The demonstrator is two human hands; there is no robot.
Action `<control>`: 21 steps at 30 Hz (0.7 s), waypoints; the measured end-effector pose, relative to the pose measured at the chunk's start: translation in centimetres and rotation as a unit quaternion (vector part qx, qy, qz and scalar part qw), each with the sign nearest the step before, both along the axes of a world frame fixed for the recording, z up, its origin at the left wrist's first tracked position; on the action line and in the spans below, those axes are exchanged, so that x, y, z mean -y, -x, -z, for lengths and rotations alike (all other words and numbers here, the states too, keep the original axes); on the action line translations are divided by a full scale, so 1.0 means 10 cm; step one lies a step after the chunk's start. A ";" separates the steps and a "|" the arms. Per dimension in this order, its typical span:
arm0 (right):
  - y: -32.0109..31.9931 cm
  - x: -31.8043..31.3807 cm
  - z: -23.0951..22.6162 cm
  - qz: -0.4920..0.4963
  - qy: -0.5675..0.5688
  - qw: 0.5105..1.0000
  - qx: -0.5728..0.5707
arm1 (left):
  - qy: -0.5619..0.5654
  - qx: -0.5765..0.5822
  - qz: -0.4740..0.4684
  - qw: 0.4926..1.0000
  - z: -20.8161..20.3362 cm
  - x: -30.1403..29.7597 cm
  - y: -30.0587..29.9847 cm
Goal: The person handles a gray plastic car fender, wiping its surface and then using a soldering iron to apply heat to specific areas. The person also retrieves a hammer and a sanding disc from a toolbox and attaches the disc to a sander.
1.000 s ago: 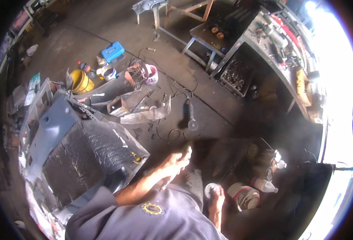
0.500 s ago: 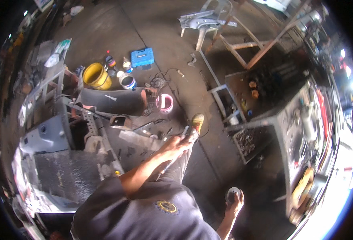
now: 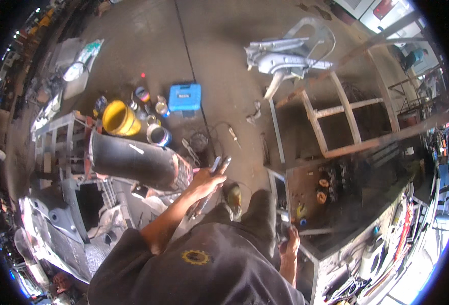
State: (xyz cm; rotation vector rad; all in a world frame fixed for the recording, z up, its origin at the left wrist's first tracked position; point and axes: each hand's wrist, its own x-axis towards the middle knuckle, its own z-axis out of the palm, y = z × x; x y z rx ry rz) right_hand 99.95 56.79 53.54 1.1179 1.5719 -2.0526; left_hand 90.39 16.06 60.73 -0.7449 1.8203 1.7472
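Observation:
My left hand (image 3: 206,184) is closed around a long, narrow grey metal tool (image 3: 223,165), whose end sticks out past my fingers; more of its length shows below the fist. I cannot make out its exact kind. Lower right, my right hand (image 3: 290,243) hangs beside my leg, fingers curled on a round grey disc (image 3: 284,231) that is dark and mostly hidden now. A large curved black panel (image 3: 130,160) lies left of my left hand. My shoe (image 3: 233,195) is on the floor just right of that hand.
A yellow bucket (image 3: 120,119), an open can (image 3: 159,135) and a blue case (image 3: 185,98) stand ahead on the left. A rusty metal frame (image 3: 344,109) and a cluttered bench (image 3: 336,274) occupy the right. A plastic chair (image 3: 321,40) holds grey panels (image 3: 290,61).
My view has shifted, bringing the bench and frame closer. My left hand still grips the tool. The disc in my right hand, seen face-on before, is now darker and mostly hidden.

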 end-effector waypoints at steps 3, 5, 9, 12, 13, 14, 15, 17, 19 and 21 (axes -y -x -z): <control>1.42 0.52 0.03 -0.023 0.098 0.995 -0.022 | 0.042 -0.014 -0.014 0.999 -0.14 0.38 0.38; 2.32 0.88 0.06 -0.055 0.125 0.990 0.014 | 0.140 -0.089 -0.032 0.986 0.35 0.73 0.46; 3.59 1.23 0.73 -0.095 0.073 0.990 0.079 | 0.138 0.051 -0.161 0.976 0.68 1.23 0.96; 4.33 1.51 1.31 -0.397 -0.180 0.900 0.023 | 0.200 0.079 -0.123 0.969 1.03 1.78 1.69; 4.46 1.61 1.65 -0.561 -0.331 0.752 -0.104 | 0.241 0.027 -0.091 0.966 1.09 1.95 2.05; 4.91 1.92 1.76 -0.556 -0.338 0.747 -0.134 | 0.308 -0.051 -0.052 0.949 1.15 2.10 2.53; 5.39 2.22 1.84 -0.555 -0.346 0.738 -0.163 | 0.363 -0.115 -0.028 0.924 1.23 2.21 3.06; 6.12 3.07 1.40 -0.459 -0.126 0.877 0.063 | 0.278 -0.039 -0.046 0.959 1.34 2.63 3.60; 6.81 3.77 0.43 -0.412 -0.073 0.906 0.056 | 0.034 0.180 -0.161 0.970 1.70 3.14 3.76; 7.17 4.11 0.50 -0.401 -0.004 0.916 0.007 | 0.064 0.072 -0.111 0.989 1.94 3.65 4.44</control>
